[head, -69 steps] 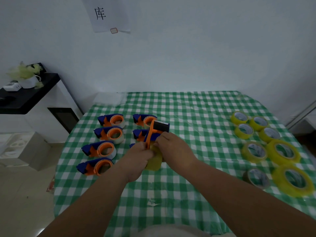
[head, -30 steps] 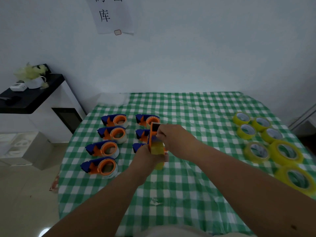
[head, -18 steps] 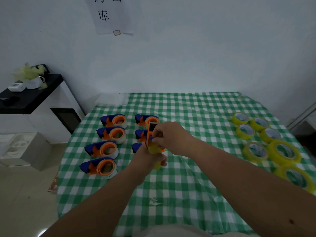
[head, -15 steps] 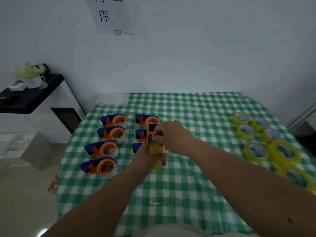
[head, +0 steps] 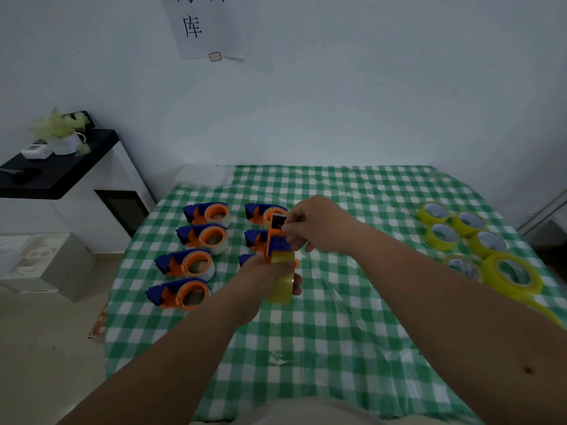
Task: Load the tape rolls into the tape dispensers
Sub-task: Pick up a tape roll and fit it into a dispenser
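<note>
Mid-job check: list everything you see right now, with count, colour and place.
Held dispenser: one, orange and blue, upright above the table between both hands.
Yellow tape roll: one, loaded in the held dispenser, in the left hand.
Loaded dispensers: four in the left column plus at least three partly hidden behind the hands, orange and blue, table's left side.
Loose tape rolls: seven, yellow, table's right side.
Table: one, green-and-white checked cloth.
Paper sign: one, white, on the wall.
Side cabinet: one, black top, far left.
Left hand: grips the roll and dispenser.
Right hand: pinches at the dispenser's top.
</note>
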